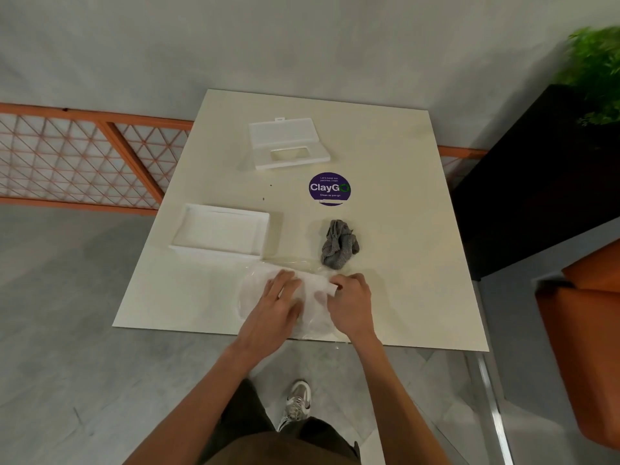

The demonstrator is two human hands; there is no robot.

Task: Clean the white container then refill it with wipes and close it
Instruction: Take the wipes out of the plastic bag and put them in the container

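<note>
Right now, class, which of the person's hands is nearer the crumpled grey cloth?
Right. The right hand sits just nearside of the grey cloth; the left hand rests further left, flat on the wipes.

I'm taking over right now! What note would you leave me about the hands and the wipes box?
Left hand lies flat on the wipes, in clear wrap at the near edge of the table; right hand pinches their right edge.
White container sits open and empty, back-left of them; its lid, flap up, lies further back.
Grey cloth is set aside, so cleaning looks done.
Left: load wipes, fit lid, shut flap.
</note>
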